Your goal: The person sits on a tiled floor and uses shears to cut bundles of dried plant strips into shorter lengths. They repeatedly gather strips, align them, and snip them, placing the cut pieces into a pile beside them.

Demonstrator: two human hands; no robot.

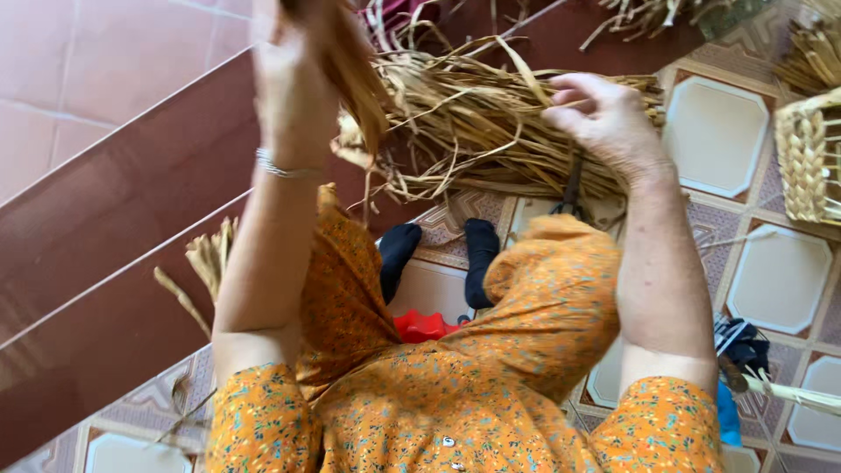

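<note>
Head view: seated on patterned floor tiles (775,280), a person in an orange floral dress lifts the left hand (293,83), closed around a brown strand bunch (350,61) at 11 o'clock, while the right hand (604,118), fingers loosely curled (nothing clearly gripped), touches the dried straw heap (473,131) at 12 o'clock; a woven basket (808,158) sits at 3 o'clock.

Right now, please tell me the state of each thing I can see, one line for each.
left hand: raised, closed around a bunch of dried leaves
right hand: fingers spread, resting on the straw pile
woven basket: unfinished, on the tiled floor
bracelet: on the left wrist
</note>
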